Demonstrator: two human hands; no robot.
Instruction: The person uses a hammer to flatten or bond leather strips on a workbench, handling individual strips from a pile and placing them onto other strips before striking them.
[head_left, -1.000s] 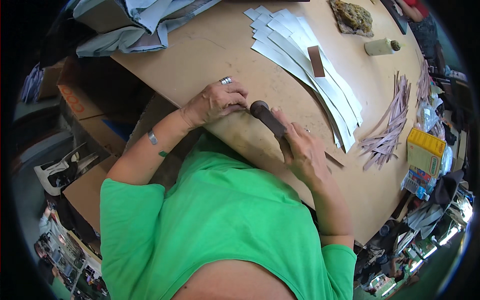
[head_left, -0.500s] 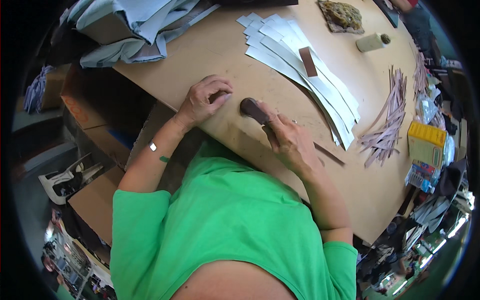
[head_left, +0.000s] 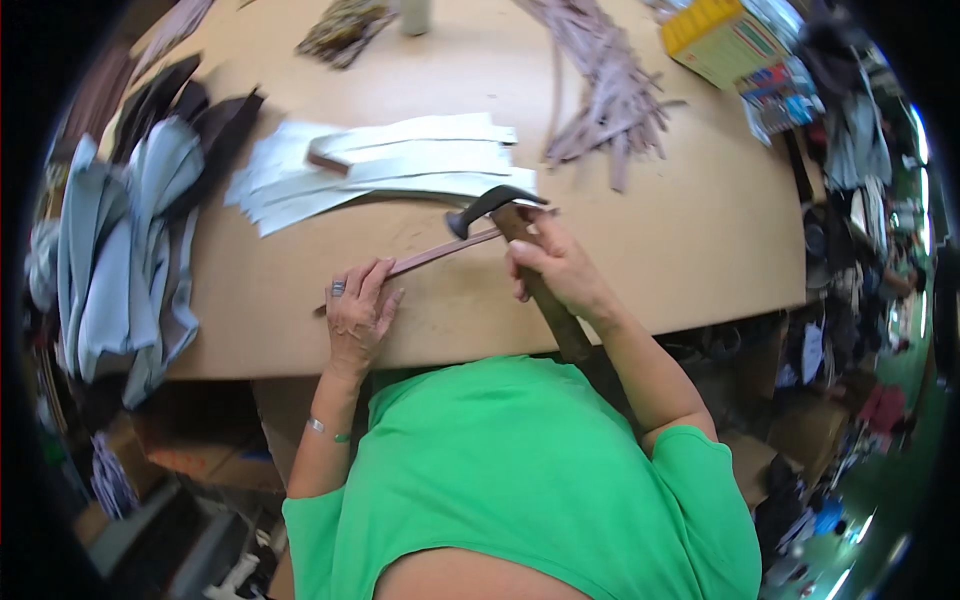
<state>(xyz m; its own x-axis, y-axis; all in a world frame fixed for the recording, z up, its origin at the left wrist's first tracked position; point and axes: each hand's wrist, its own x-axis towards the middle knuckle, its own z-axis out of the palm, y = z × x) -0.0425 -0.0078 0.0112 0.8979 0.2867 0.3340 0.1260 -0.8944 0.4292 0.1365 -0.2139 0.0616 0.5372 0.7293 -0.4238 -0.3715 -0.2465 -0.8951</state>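
Note:
A hammer (head_left: 546, 283) with a dark curved metal head and a wooden handle is in my right hand (head_left: 562, 268). Its head points away from me, and the handle runs back toward the table's near edge. A narrow brown strip (head_left: 440, 256) slants across the table between my hands. Its far end reaches the hammer head and my right fingertips; whether those fingers also pinch it is hidden. My left hand (head_left: 360, 312) lies over the strip's near part with fingers bent onto it, and a short end (head_left: 321, 311) sticks out on the left.
Beyond my hands lie pale, overlapping strips (head_left: 420, 152) with a small brown piece (head_left: 328, 160) on top. Folded grey-blue material (head_left: 120, 260) sits at the left edge. Several thin mauve strips (head_left: 610, 100), a yellow box (head_left: 720, 42) and a rough lump (head_left: 345, 28) lie farther back.
The view has swung round to the right. My left hand has come down onto the brown strip, which lay by my right forearm. The hammer's head now shows at my right hand.

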